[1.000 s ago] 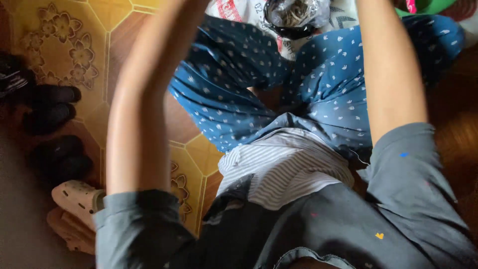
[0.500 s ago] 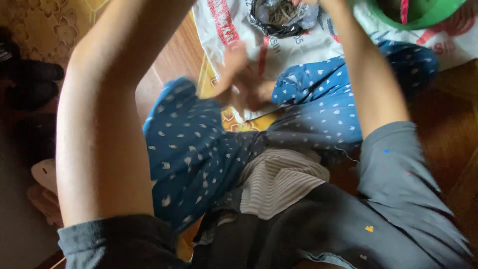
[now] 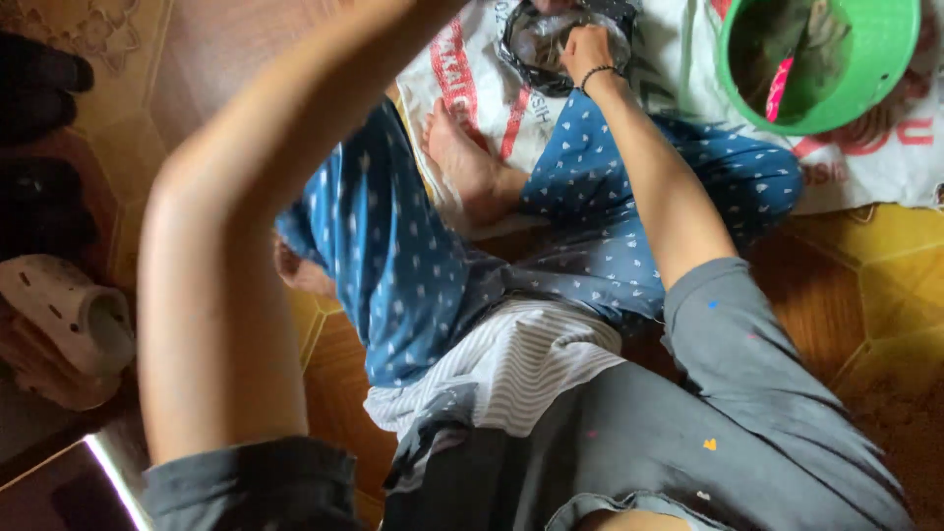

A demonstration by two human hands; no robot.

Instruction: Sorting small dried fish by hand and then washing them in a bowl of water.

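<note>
Head view: right hand lands on the dark bag

Right hand now rests fingers curled on the dark plastic bag on the white sack, having reached forward. Left hand is out of frame, grip unknowable. Green basin sits nearby.

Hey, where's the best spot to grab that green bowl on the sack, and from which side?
Probably by the near rim of the green bowl, coming from the right hand side. It sits upright and open on the white sack, so the rim is exposed; a pink strip and dark contents lie inside, so fingers should pinch the edge rather than reach deep.
</note>
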